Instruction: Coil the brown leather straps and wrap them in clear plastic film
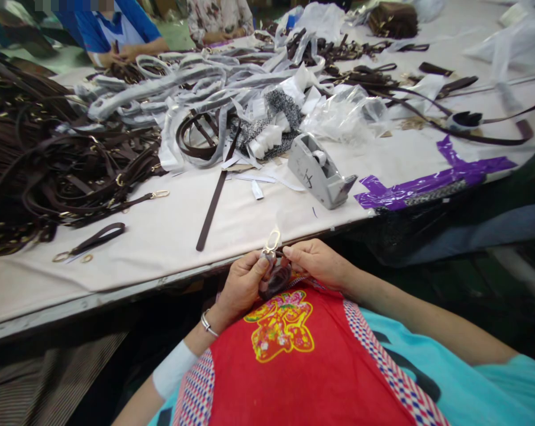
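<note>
My left hand (242, 283) and my right hand (317, 262) meet just in front of my chest, below the table's near edge. Both pinch a short dark brown leather strap (275, 280) with a gold metal clasp (271, 241) sticking up from its top. The left thumb and fingers press the strap near the clasp. The right fingers close on it from the other side. A silver bangle sits on my left wrist. A red apron covers my lap.
A white-covered table (170, 236) holds a big heap of dark brown straps (50, 165) at left, wrapped straps (183, 89) in the middle, a grey tape dispenser (321, 171), purple tape strips (436, 180) and a loose strap (212, 207). Other people sit at the far side.
</note>
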Available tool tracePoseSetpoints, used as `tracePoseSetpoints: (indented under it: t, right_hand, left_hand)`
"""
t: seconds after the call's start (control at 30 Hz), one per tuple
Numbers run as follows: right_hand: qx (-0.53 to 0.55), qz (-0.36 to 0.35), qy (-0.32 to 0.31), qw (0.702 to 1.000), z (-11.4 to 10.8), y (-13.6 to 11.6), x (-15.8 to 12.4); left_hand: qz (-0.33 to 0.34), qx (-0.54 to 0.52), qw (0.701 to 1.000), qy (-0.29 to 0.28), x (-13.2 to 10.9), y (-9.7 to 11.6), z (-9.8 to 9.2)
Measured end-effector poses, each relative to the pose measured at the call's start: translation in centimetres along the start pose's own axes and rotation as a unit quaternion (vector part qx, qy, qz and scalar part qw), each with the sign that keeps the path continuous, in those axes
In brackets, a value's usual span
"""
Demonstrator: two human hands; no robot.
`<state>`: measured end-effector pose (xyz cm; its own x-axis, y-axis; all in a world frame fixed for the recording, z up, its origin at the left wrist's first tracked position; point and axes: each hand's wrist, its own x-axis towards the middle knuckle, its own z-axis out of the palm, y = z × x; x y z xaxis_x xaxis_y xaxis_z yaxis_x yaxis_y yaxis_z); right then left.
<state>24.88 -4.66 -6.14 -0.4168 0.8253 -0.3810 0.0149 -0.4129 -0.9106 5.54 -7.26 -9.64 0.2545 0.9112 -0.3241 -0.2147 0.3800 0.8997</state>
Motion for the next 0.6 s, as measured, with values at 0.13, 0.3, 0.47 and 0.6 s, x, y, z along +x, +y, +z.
tracePoseSetpoints:
  t: [0.13, 0.3, 0.47, 0.6]
  right_hand:
    - [0.005, 0.002, -0.002, 1.0, -0.05, -0.21, -0.01]
    - [0.011, 0.014, -0.011, 1.0, -0.32, -0.02, -0.07]
    - [0.029, 0.007, 0.0, 1.0, -0.3, 0.18, 0.01]
    - [0.03, 0.013, 0.003, 0.999, -0.25, -0.01, -0.01]
  left_hand:
    - [0.0, 0.01, 1.0, 0.0, 0.04, 0.16, 0.24]
    - [0.003, -0.043, 0.999, 0.016, -0.02, 0.6, 0.73]
    - [-0.002, -0.043, 0.999, 0.01, 0.08, 0.68, 0.87]
    - [-0.004, -0.051, 0.999, 0.001, 0.11, 0.65, 0.99]
